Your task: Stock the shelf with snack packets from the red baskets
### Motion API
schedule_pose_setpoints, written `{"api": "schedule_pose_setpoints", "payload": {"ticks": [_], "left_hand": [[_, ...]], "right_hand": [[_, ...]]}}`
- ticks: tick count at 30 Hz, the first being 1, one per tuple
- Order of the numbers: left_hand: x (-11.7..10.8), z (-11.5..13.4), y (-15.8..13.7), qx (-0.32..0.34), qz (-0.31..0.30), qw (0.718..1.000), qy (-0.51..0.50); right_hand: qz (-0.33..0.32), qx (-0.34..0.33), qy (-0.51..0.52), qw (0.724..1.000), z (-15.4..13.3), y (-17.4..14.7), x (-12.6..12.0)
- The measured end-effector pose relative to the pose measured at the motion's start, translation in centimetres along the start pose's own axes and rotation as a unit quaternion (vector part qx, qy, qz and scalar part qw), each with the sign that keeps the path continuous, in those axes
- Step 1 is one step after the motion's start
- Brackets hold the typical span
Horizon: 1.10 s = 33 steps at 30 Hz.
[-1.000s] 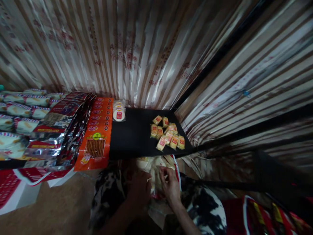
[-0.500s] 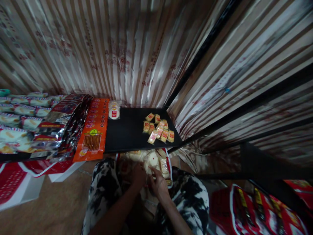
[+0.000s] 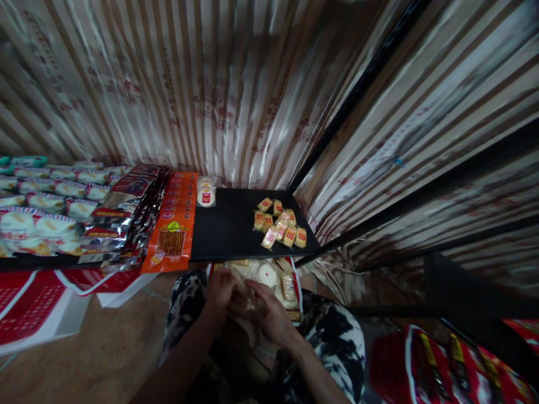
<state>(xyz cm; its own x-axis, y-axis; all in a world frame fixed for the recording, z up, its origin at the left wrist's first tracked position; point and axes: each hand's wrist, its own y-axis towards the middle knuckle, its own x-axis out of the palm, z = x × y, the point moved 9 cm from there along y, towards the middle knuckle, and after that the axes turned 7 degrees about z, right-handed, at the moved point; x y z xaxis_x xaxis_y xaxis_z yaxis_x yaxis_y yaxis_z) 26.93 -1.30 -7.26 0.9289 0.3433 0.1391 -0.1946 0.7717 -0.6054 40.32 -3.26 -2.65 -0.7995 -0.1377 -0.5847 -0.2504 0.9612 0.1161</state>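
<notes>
Basket (image 3: 298, 280) holds white disc (image 3: 267, 275), yellowish wrapped packet (image 3: 288, 287).

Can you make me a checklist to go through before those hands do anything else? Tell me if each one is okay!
1. Both hands at the basket: ok. The left hand and right hand are close together over the near part of the basket.
2. What the hands hold: cannot tell. It looks like clear wrapping, but it's dim and blurred.
3. Small yellow packs fully on the black shelf: ok.
4. Those packs in neat rows: not ok. They lie at different angles.
5. Orange packet inside the shelf's front edge: not ok. Its bottom end sticks out past it.
</notes>
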Motion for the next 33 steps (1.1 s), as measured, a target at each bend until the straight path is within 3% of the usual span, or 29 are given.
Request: {"api": "schedule_pose_setpoints", "payload": {"ticks": [4, 7, 11, 17, 24, 27, 33], "left_hand": [[0.4, 2.9, -1.0, -0.026, -0.093, 0.993, -0.073], [-0.6, 4.6, -0.7, -0.042, -0.083, 0.992, -0.084], [-2.0, 5.8, 0.5, -0.056, -0.077, 0.993, -0.066], [-5.0, 7.7, 2.2, 0.041, -0.025, 0.999, 0.005], [-6.3, 8.2, 3.0, 0.069, 0.008, 0.997, 0.025], [-6.6, 8.0, 5.0, 0.095, 0.031, 0.995, -0.01], [-7.3, 8.8, 8.8, 0.202, 0.156, 0.967, 0.005]], "right_hand": [[0.021, -0.015, -0.01, 1.0, -1.7, 1.5, -0.1], [0.072, -0.012, -0.016, 0.997, -2.7, 3.1, -0.8], [0.105, 0.054, 0.024, 0.993, -3.0, 5.6, -0.9], [0.076, 0.135, 0.16, 0.975, -2.6, 9.2, 0.7], [0.072, 0.225, 0.314, 0.92, -1.2, 11.6, 3.8], [0.058, 0.251, 0.329, 0.909, -0.6, 12.9, 4.9], [0.045, 0.264, 0.307, 0.913, 0.6, 17.5, 5.6]]}}
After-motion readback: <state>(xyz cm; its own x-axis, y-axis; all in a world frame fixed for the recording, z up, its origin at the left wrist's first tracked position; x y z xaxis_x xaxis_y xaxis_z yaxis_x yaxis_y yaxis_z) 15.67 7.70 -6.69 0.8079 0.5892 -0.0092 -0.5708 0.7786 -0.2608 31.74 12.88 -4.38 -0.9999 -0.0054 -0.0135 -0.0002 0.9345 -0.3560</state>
